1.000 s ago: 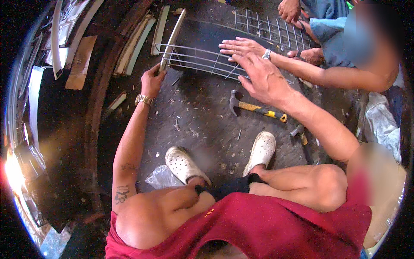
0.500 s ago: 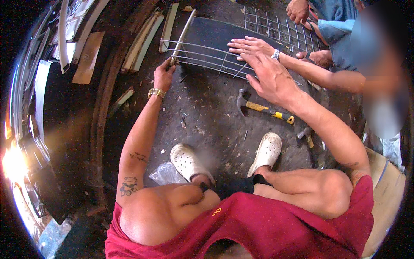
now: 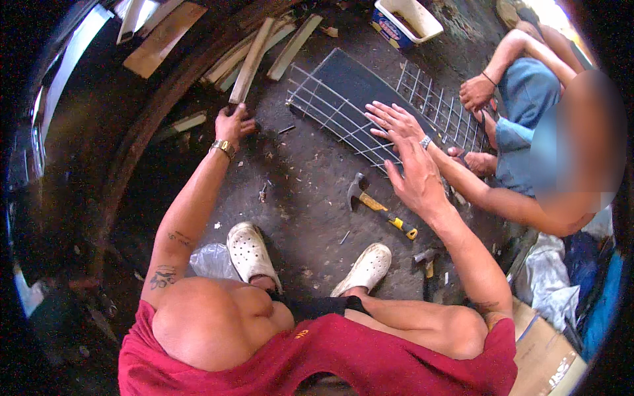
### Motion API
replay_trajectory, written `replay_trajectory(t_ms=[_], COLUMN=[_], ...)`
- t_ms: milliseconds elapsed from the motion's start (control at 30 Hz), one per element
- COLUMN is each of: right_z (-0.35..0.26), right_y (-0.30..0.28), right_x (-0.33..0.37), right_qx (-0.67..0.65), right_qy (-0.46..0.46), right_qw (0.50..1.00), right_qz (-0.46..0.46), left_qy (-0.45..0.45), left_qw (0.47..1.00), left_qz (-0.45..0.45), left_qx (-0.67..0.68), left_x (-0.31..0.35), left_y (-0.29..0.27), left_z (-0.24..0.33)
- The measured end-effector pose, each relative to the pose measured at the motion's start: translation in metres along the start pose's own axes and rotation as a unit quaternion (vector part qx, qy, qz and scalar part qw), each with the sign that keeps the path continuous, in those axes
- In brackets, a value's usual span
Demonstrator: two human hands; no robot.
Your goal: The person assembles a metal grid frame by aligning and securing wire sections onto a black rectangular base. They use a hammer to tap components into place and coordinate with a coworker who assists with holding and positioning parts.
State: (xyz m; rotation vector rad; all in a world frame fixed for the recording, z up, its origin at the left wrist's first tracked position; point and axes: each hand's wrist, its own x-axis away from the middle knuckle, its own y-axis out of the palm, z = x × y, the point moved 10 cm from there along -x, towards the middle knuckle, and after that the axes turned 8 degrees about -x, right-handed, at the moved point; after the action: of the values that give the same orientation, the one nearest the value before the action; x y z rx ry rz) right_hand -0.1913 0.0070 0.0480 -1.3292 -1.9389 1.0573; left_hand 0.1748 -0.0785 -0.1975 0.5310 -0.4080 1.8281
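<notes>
Beside the dark board [image 3: 353,74], the wooden strip [image 3: 252,61] is pinched only at its near end by the left hand [image 3: 233,124], so the wire mesh [image 3: 340,105] near the spread-fingered right hand [image 3: 417,177] could be knocked askew if the strip is tilted.

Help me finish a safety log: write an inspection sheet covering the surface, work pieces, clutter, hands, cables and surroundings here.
Surface: dark floor, with scattered small scraps.
Work pieces: wire mesh shows along both long sides of a dark board; whether it is one piece cannot be told.
Clutter: claw hammer and clear plastic bag on the floor.
Hands: left hand grips the near end of a wooden strip; right hand is open beside a co-worker's hand, contact unclear.
Cables: nothing seen.
Surroundings: co-worker at right; white-and-blue tub beyond the board.
</notes>
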Motion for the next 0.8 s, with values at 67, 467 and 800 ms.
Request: replay_trajectory(t_ms=[67,467,800], right_z=[0.003,-0.007,-0.003], right_y=[0.002,-0.008,-0.01], right_x=[0.0,-0.004,-0.022], right_qx=[-0.001,0.007,-0.068], right_qy=[0.018,-0.036,-0.121], right_qw=[1.0,0.999,0.985], right_qz=[-0.012,0.012,-0.105], left_qy=[-0.064,0.367,0.645], left_qw=[0.997,0.792,0.453], left_qz=[0.004,-0.093,-0.214], left_qx=[-0.049,-0.48,-0.578], left_x=[0.016,0.097,0.203], left_y=[-0.005,0.09,0.189], left_z=[-0.022,0.11,0.221])
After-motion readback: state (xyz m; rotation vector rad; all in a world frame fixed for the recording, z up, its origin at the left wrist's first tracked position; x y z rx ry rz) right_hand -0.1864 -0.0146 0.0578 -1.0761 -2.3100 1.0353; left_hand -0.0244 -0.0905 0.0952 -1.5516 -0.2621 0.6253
